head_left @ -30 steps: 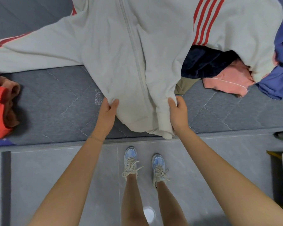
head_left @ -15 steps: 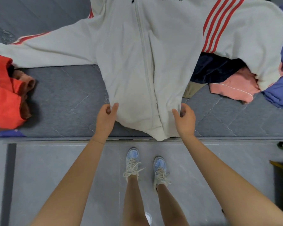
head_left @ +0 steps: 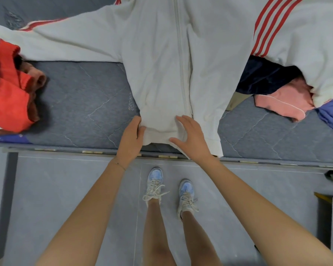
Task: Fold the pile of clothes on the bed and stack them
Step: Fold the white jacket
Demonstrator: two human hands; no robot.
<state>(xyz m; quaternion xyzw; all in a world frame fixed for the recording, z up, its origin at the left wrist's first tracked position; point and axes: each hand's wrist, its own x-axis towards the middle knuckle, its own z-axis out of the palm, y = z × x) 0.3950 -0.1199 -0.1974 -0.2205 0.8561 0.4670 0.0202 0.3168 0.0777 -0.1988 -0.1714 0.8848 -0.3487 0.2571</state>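
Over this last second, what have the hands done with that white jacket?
Both hands slid inward along the hem of the white jacket. The right hand let go of its pinch and now lies open and flat near the zip; the left hand keeps gripping the hem's left corner. The hem, lifted before, is now down on the grey mattress. The red clothes and the pink garment lie where they were.

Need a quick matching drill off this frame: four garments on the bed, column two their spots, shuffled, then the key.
Things:
1. white jacket
2. orange garment
3. pink garment
4. navy garment

Places:
A. far left of the mattress, bunched up
B. right side, near edge, partly under the white sleeve
C. spread across the middle, hem at both hands
D. right of the jacket body, tucked under its striped sleeve

Pairs: 1-C, 2-A, 3-B, 4-D
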